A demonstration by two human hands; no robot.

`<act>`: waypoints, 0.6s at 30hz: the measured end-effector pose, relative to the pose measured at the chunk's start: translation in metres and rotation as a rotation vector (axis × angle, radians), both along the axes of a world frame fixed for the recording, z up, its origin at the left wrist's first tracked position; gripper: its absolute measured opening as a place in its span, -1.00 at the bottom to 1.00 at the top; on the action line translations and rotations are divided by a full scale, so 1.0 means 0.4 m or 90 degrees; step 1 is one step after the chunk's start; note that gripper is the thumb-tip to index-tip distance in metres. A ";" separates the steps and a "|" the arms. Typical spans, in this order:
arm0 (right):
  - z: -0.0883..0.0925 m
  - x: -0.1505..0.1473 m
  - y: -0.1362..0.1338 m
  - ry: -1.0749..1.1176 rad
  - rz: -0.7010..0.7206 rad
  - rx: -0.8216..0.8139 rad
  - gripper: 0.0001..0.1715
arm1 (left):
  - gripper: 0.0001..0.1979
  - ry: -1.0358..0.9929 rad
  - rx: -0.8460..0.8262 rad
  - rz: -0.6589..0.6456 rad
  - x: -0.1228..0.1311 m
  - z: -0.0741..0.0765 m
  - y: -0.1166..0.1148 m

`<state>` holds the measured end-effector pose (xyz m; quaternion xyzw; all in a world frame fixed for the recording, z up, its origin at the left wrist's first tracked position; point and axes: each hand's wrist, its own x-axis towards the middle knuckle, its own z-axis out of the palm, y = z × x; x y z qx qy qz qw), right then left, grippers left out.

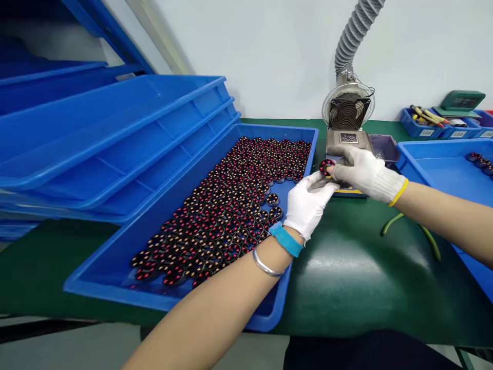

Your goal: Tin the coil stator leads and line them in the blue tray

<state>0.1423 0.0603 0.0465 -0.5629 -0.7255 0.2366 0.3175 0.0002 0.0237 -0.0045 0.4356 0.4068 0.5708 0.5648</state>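
A small round black part with red segments on its face (325, 166) is held up between my gloved hands, above the green table. My left hand (310, 204), in a white glove with a blue cuff, grips the part from below and the left with its fingertips. From the right, my right hand (364, 172) has its grey-coated fingers closed at the part's edge; its glove has a yellow cuff. Left of my hands, a large blue tray (283, 303) holds many such round parts (227, 205), some with red segments and some with cream ones.
Behind my hands stands a metal device with a round fan grille (345, 114) under a grey flexible duct (356, 31). Stacked blue trays (115, 149) rise at left. Another blue tray (435, 149) is at right, near a green strap (430, 241). Small bins (423, 131) stand behind it.
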 end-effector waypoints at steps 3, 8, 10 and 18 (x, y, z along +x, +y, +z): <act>-0.001 0.001 -0.033 -0.025 0.077 -0.005 -0.51 | -0.53 -0.016 0.004 0.014 -0.005 -0.002 0.002; 0.012 0.028 -0.016 0.120 0.147 -0.209 -0.71 | -0.56 0.011 -0.014 -0.016 -0.005 0.011 -0.007; 0.014 0.041 0.014 0.128 0.117 -0.224 -0.75 | -0.54 0.032 -0.034 -0.025 -0.004 0.016 -0.011; 0.059 0.135 0.225 -0.165 -0.187 0.075 -0.63 | -0.55 0.121 -0.055 -0.106 -0.005 0.008 -0.011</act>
